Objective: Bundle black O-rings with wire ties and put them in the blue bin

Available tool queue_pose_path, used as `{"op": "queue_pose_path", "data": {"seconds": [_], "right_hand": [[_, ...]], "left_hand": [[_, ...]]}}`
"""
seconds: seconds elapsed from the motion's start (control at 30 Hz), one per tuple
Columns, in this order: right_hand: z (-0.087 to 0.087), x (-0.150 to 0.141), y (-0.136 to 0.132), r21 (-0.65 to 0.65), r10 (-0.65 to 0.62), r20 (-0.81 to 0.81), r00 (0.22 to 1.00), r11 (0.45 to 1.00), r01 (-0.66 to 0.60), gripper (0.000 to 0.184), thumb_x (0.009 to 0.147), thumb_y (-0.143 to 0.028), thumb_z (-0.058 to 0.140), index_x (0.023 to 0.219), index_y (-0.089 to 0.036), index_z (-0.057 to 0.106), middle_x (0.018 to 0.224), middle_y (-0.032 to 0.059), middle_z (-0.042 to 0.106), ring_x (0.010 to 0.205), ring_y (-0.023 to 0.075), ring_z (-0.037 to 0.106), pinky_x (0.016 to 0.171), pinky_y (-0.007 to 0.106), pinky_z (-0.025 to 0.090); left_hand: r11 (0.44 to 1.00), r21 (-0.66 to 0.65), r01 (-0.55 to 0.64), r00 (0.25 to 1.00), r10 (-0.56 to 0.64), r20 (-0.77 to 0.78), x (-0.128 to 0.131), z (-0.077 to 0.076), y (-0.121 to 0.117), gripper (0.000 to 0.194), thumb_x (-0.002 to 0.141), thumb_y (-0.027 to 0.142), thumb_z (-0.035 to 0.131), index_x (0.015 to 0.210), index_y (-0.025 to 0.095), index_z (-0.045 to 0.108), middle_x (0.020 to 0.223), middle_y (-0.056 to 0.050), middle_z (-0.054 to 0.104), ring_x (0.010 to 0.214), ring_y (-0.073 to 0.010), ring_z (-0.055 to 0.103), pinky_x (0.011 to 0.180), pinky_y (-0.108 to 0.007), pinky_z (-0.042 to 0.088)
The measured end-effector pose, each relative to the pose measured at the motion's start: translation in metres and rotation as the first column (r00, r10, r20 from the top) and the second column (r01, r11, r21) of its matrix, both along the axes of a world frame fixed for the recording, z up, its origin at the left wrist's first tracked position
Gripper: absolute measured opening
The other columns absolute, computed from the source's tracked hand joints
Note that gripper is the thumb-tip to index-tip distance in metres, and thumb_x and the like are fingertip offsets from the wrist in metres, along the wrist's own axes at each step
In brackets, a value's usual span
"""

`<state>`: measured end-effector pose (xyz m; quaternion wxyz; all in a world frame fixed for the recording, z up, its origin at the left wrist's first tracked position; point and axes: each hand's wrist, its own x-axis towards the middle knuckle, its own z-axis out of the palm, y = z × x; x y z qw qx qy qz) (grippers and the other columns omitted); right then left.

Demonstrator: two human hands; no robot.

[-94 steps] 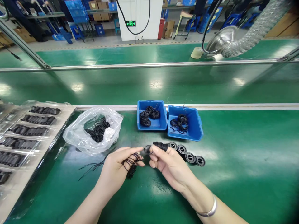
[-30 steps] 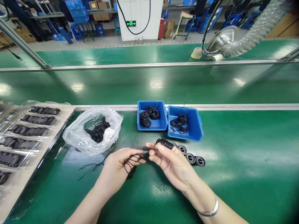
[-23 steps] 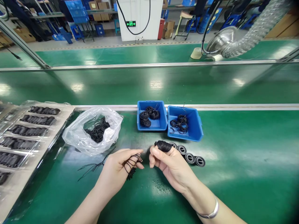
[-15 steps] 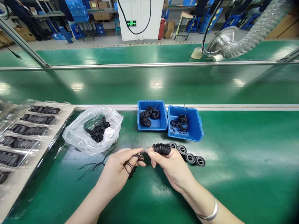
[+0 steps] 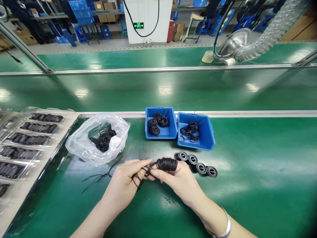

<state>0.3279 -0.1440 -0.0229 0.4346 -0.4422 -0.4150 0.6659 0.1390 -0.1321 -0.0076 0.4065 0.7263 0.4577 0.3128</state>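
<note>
My left hand (image 5: 126, 178) is closed around a loose bunch of thin black rubber rings (image 5: 137, 179), some of them looped over its fingers. Facing it, my right hand (image 5: 179, 178) wears a thick stack of the same black rings (image 5: 167, 164) around its index finger. The thumb and fingertip of that hand pinch at rings by the left fingertips, where the two hands meet. Just beyond the right hand stand several black round parts (image 5: 192, 159) with slotted tops. The palms and lower fingers are hidden.
Two blue bins (image 5: 161, 135) (image 5: 209, 140) hold coiled black rings behind my hands. A clear plastic bag (image 5: 79, 142) of black rings lies left, with loose black strands (image 5: 99, 177) before it. Trays of black parts (image 5: 28, 138) line the left edge. A metal duct (image 5: 269, 36) hangs upper right.
My right hand has shifted slightly left, and its fingertips now meet those of the left hand over the rings. The ring stack on its finger has moved left too.
</note>
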Motion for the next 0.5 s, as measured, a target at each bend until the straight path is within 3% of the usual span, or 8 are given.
{"op": "queue_pose_path", "data": {"seconds": [0.13, 0.27, 0.37, 0.43, 0.5], "right_hand": [[-0.001, -0.0005, -0.0005, -0.054, 0.003, -0.046, 0.999, 0.999, -0.005, 0.021, 0.073, -0.038, 0.084, 0.076, -0.019, 0.078, 0.073, 0.0026, 0.074, 0.072, 0.0194, 0.069, 0.067, 0.03, 0.054], [-0.0021, 0.0008, 0.0004, -0.091, -0.008, -0.064, 0.998, 0.996, 0.002, 0.024, 0.076, -0.039, 0.083, 0.071, -0.016, 0.075, 0.064, 0.0008, 0.069, 0.061, 0.0131, 0.058, 0.057, 0.025, 0.045], [-0.0021, 0.0025, 0.0019, -0.174, -0.043, -0.199, 0.979, 0.985, 0.008, 0.027, 0.078, -0.036, 0.082, 0.065, -0.015, 0.071, 0.055, -0.0036, 0.058, 0.055, 0.0087, 0.051, 0.058, 0.023, 0.044], [-0.0017, 0.0037, 0.0032, -0.254, -0.091, -0.326, 0.941, 0.967, 0.006, 0.024, 0.081, -0.035, 0.081, 0.07, -0.015, 0.071, 0.058, -0.0039, 0.058, 0.055, 0.008, 0.053, 0.057, 0.021, 0.046], [-0.0014, 0.005, 0.0046, -0.313, -0.16, -0.41, 0.898, 0.949, 0.026, 0.02, 0.081, -0.034, 0.081, 0.081, -0.015, 0.074, 0.075, 0.0007, 0.068, 0.064, 0.0104, 0.063, 0.06, 0.022, 0.052]], "left_hand": [[1.0, 0.02, -0.002, 1.0, 0.002, -0.016, -0.0001, -0.0015, 0.0, 0.029, 0.093, 0.016, 0.056, 0.114, 0.022, 0.076, 0.082, -0.004, 0.078, 0.076, -0.017, 0.074, 0.074, -0.027, 0.061], [0.996, -0.085, 0.042, 0.997, -0.036, 0.065, 0.0004, -0.004, -0.0013, 0.036, 0.094, 0.012, 0.052, 0.122, 0.023, 0.072, 0.083, -0.003, 0.078, 0.078, -0.0158, 0.075, 0.075, -0.026, 0.061], [0.988, -0.142, 0.06, 0.992, -0.044, 0.118, -0.0005, -0.0054, -0.0023, 0.038, 0.093, 0.011, 0.051, 0.122, 0.025, 0.071, 0.083, -0.003, 0.078, 0.079, -0.0163, 0.075, 0.077, -0.028, 0.062], [0.981, -0.193, 0.03, 0.99, -0.003, 0.139, -0.0028, -0.006, -0.0015, 0.035, 0.093, 0.014, 0.051, 0.119, 0.023, 0.072, 0.088, -0.004, 0.077, 0.077, -0.0168, 0.076, 0.074, -0.029, 0.062], [0.965, -0.261, -0.036, 0.992, 0.066, 0.109, -0.0063, -0.0061, 0.0008, 0.03, 0.094, 0.019, 0.051, 0.115, 0.02, 0.072, 0.091, -0.006, 0.076, 0.073, -0.0174, 0.077, 0.07, -0.029, 0.063]]}}
